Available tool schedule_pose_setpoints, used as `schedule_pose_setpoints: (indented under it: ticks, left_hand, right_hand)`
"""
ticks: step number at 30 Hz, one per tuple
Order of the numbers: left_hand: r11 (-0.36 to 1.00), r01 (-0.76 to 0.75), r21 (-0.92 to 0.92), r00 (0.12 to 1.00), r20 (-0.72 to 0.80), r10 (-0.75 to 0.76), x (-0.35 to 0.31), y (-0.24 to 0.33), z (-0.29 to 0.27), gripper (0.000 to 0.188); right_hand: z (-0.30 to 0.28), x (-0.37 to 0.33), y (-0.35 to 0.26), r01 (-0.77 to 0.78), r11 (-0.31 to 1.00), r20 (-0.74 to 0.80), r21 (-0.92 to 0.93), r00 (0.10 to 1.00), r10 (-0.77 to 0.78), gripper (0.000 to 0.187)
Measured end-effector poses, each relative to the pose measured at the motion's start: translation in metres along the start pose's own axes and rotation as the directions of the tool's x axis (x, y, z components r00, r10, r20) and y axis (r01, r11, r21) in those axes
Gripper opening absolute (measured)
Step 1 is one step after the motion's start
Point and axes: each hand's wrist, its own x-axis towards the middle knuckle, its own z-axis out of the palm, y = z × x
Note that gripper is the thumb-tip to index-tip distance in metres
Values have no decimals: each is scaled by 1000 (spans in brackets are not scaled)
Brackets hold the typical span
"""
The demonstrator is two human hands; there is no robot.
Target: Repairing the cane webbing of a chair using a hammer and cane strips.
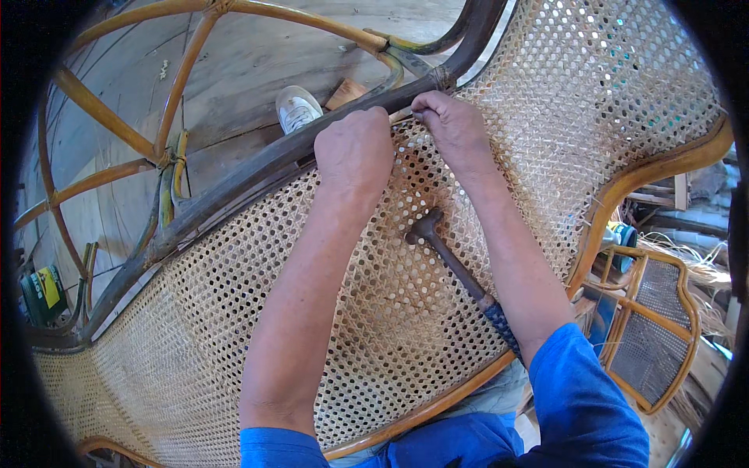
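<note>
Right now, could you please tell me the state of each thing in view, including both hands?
Left hand: closed, its grip hidden.
Right hand: fingers bent together, at the dark rail.
Hammer: lying on the cane panel, not held.
Cane panel: woven, browner near the hands.
Dark rail: curved.
White shoe: laced.

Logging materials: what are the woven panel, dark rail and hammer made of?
Woven panel: likely cane, natural straw tone; thin crossing strands show.
Dark rail: probably rattan or wood, dark finish; smooth bends, grain not readable.
Hammer: head looks like dull metal, dark brown; handle unclear, patterned wrap near its end.
</note>
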Motion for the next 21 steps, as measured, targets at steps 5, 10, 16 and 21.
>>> schedule_pose_setpoints:
  ticks: [5,10,16,21]
  left_hand:
    - [1000,7,-4,999,41,-7,-2,2,2,14]
    - [1000,-11,-28,1000,2,11,0,-1,5,16]
    - [994,87,-64,996,23,-85,-3,4,2,18]
    - [958,226,-177,973,-4,-230,-14,4,4,22]
  right_hand:
    - [0,-1,3,0,999,-13,53,1000,1,11]
    - [1,-1,4,-8,1000,-7,-19,1000,8,13]
    - [3,0,7,48,998,21,-44,999,-48,12]
    - [1,1,5,40,998,11,-58,999,-39,13]
